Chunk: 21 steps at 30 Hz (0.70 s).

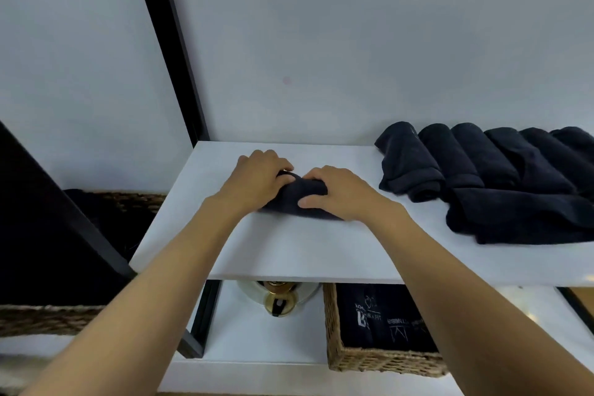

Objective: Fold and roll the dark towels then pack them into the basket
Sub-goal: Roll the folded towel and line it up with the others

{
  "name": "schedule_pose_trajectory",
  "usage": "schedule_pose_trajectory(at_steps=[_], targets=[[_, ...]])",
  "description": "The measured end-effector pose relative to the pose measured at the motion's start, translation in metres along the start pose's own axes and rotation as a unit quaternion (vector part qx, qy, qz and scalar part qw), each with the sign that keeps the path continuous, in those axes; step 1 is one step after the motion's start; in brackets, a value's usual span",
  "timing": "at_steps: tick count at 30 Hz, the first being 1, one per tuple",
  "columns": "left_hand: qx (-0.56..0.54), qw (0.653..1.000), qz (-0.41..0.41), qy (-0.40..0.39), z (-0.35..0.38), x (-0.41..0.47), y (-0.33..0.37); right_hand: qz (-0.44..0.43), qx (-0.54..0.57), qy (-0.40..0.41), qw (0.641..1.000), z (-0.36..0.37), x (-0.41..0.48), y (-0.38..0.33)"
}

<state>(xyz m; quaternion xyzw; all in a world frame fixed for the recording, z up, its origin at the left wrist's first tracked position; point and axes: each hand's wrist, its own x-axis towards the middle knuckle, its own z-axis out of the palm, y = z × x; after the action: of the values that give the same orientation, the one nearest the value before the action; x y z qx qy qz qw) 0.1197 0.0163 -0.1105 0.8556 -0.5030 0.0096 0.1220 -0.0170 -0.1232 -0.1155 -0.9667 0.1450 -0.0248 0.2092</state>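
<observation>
A dark towel lies partly rolled on the white shelf. My left hand and my right hand both curl round the roll, fingers over its top and the right thumb at its near side. Several rolled dark towels line the shelf at the right, with a flat folded one in front of them. A wicker basket on the lower level at the right holds dark towels with white print.
A second wicker basket with dark cloth sits at the lower left beside a black frame post. A white and gold object stands under the shelf. A pale wall rises directly behind the shelf.
</observation>
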Motion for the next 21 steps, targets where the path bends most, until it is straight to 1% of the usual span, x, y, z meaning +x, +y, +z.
schedule_pose_trajectory(at_steps=[1, 2, 4, 6, 8, 10, 11, 12, 13, 14, 15, 16, 17, 18, 20, 21], targets=[[-0.011, 0.999, 0.025, 0.037, 0.005, -0.007, 0.001, 0.007, 0.024, -0.017, 1.0, -0.003, 0.005, 0.003], [-0.028, 0.998, 0.042, 0.045, 0.01, -0.013, 0.0, 0.013, 0.043, -0.027, 0.999, -0.004, 0.008, 0.004], [-0.018, 0.998, 0.054, 0.03, 0.017, -0.02, -0.003, 0.015, 0.052, -0.025, 0.998, -0.004, 0.01, 0.004], [0.009, 0.999, 0.04, 0.019, 0.019, -0.016, -0.007, -0.005, -0.019, 0.024, 1.0, 0.0, 0.006, 0.002], [-0.007, 1.0, 0.018, -0.002, 0.014, -0.008, -0.006, -0.037, -0.122, 0.079, 0.989, 0.006, -0.001, 0.002], [-0.033, 0.998, -0.023, -0.053, 0.004, -0.002, -0.001, -0.045, -0.181, 0.082, 0.979, 0.008, -0.004, 0.002], [-0.035, 0.994, -0.053, -0.087, 0.0, 0.001, 0.003, -0.036, -0.183, 0.079, 0.979, 0.008, -0.004, 0.002], [-0.033, 0.99, -0.086, -0.106, -0.004, 0.004, 0.008, -0.022, -0.166, 0.081, 0.982, 0.007, -0.002, 0.001], [-0.035, 0.987, -0.121, -0.098, -0.005, 0.004, 0.016, 0.002, -0.13, 0.081, 0.988, 0.004, -0.001, 0.0], [-0.048, 0.985, -0.159, -0.055, -0.005, 0.003, 0.025, 0.037, -0.071, 0.08, 0.994, 0.001, -0.001, -0.001], [-0.081, 0.978, -0.192, 0.007, -0.003, 0.0, 0.034, 0.077, 0.004, 0.078, 0.994, -0.003, 0.0, 0.0], [-0.139, 0.965, -0.215, 0.063, 0.003, -0.003, 0.043, 0.118, 0.088, 0.078, 0.986, -0.007, -0.002, 0.001], [-0.217, 0.945, -0.223, 0.096, 0.01, -0.005, 0.051, 0.148, 0.165, 0.079, 0.972, -0.011, -0.005, 0.003], [-0.302, 0.922, -0.219, 0.101, 0.018, -0.004, 0.06, 0.167, 0.221, 0.085, 0.957, -0.016, -0.008, 0.004], [-0.449, 0.869, -0.193, 0.075, 0.035, 0.006, 0.077, 0.188, 0.306, 0.105, 0.927, -0.027, -0.014, 0.01], [-0.516, 0.833, -0.187, 0.068, 0.041, 0.013, 0.085, 0.189, 0.339, 0.117, 0.914, -0.032, -0.016, 0.012]])
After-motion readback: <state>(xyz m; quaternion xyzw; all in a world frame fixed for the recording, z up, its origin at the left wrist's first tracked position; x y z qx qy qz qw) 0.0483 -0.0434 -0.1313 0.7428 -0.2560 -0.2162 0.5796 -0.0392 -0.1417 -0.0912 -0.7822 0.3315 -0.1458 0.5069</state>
